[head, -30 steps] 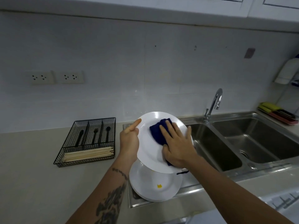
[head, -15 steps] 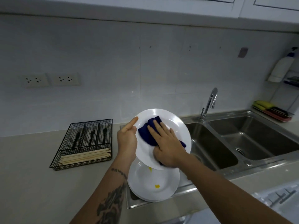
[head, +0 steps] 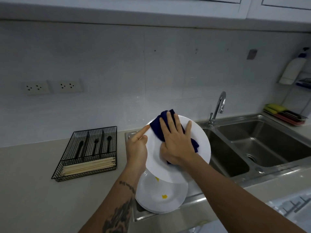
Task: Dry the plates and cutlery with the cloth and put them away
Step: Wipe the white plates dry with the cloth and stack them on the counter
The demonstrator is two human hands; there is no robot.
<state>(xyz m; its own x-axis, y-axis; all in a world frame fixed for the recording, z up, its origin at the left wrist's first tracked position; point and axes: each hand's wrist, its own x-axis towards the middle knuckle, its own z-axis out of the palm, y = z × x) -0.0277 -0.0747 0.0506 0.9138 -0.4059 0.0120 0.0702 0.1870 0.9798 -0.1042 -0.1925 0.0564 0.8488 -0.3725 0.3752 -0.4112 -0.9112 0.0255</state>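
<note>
Cloth [head: 159, 130] slid up; stacked plates [head: 161, 195] beneath.

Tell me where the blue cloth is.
In the head view the blue cloth lies centre frame, pressed under the right hand against the held white plate.

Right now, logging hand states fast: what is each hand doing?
Left hand: grips the edge of the raised white plate, index finger straight.
Right hand: open, flat fingers pressing the blue cloth on that plate.
</note>
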